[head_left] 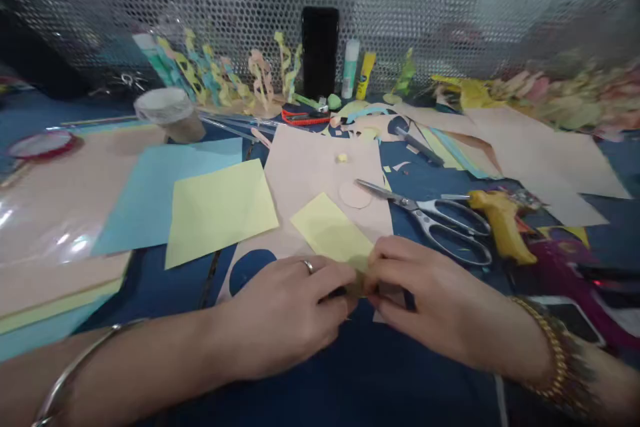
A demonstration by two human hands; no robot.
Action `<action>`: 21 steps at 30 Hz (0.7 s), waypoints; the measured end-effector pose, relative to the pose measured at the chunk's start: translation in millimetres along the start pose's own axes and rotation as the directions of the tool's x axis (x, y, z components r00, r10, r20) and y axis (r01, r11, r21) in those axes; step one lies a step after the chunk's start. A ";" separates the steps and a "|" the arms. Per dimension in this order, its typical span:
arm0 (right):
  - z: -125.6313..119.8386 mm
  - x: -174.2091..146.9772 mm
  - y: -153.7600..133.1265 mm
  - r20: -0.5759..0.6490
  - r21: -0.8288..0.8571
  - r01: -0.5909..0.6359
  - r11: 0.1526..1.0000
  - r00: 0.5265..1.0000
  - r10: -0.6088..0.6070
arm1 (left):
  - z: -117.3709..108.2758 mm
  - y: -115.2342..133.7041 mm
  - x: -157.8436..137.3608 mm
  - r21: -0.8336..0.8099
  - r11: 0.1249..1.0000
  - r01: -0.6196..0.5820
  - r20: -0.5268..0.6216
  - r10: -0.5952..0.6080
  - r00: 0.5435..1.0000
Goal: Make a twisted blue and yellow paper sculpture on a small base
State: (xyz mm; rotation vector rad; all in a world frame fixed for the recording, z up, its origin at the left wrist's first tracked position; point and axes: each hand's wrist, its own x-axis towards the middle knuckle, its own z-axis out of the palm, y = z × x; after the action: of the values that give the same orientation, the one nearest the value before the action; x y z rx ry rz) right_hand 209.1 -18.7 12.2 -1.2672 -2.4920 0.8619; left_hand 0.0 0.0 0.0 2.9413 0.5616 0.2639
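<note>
Probably rolling or folding the near end of the small yellow paper sheet (327,223), which lies at the near middle of the tabletop (380,373), partly over the pale pink paper (310,163). Pinching that end with both the left hand (295,303) and the right hand (430,293), fingertips nearly meeting. Best done with light, equal pressure from each side; keep the edge square, work in short passes, and avoid tugging outward, so as not to tear or crease it. Mind the scissors (407,204) just beyond the right hand. Unable to see the pinched end behind the fingers, so impossible to tell roll from fold. Also partly covered by the left hand: the round hole (250,267) in the pink paper. Hard to name, at far right: a blurred purple object (560,280), cut off by the picture's edge.
</note>
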 end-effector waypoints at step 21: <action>19.0 -0.7 -0.5 -0.033 -0.627 0.208 0.751 0.956 -0.292 | -0.2 0.9 -0.7 0.038 0.999 -0.009 -0.032 0.011 0.999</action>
State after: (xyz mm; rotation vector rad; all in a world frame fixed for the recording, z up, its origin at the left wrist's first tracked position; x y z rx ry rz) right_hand 200.8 -27.2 -2.7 -1.0412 -2.8467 -0.1378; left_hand -0.4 -1.1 0.2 2.9826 0.5624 0.3055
